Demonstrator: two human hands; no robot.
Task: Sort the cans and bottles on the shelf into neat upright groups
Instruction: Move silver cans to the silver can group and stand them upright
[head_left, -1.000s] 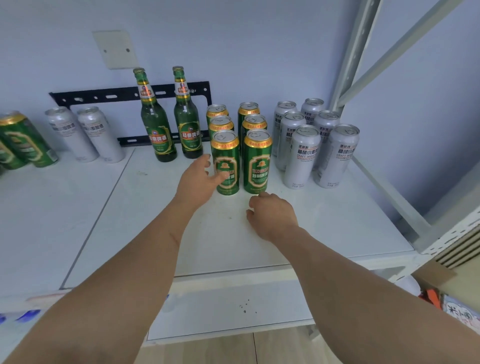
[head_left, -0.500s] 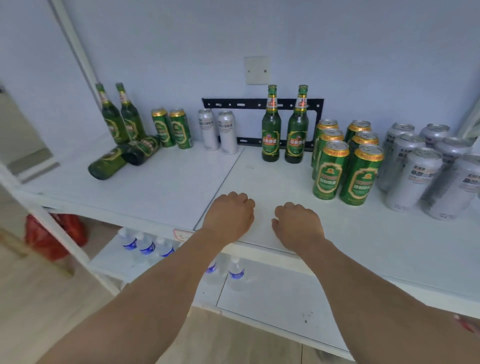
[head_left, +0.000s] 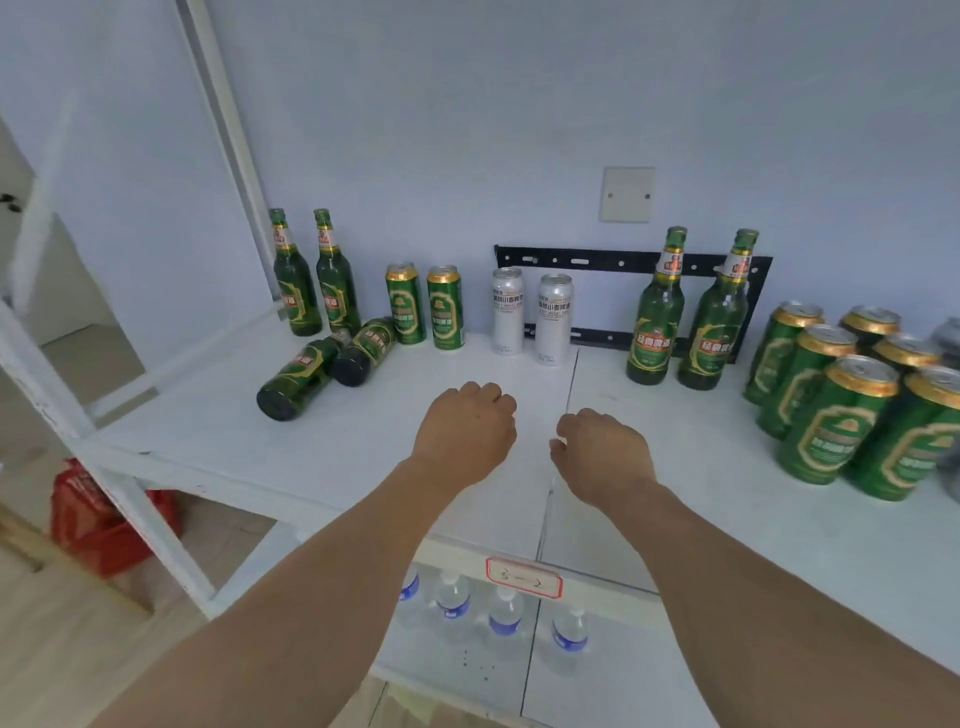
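Head view looks down at a white shelf (head_left: 218, 441). Both hands hang over the middle of it and hold nothing. The left hand (head_left: 465, 428) has loose curled fingers, and so does the right hand (head_left: 602, 454); neither touches a can or bottle.

At the back left, two green bottles (head_left: 317, 280) stand up. Just in front of them, two more bottles (head_left: 327, 369) lie on their sides. Next come two green cans (head_left: 425, 306) standing side by side, then two silver cans (head_left: 531, 317). To the right of these, two tall bottles (head_left: 685, 317) stand in front of a black bracket (head_left: 587, 260) on the wall. At the far right, a bunch of green cans (head_left: 841, 395) stands close together.

Under the shelf, water bottles (head_left: 488, 608) stand on a lower shelf. A red bag (head_left: 98, 519) sits on the floor at the left.
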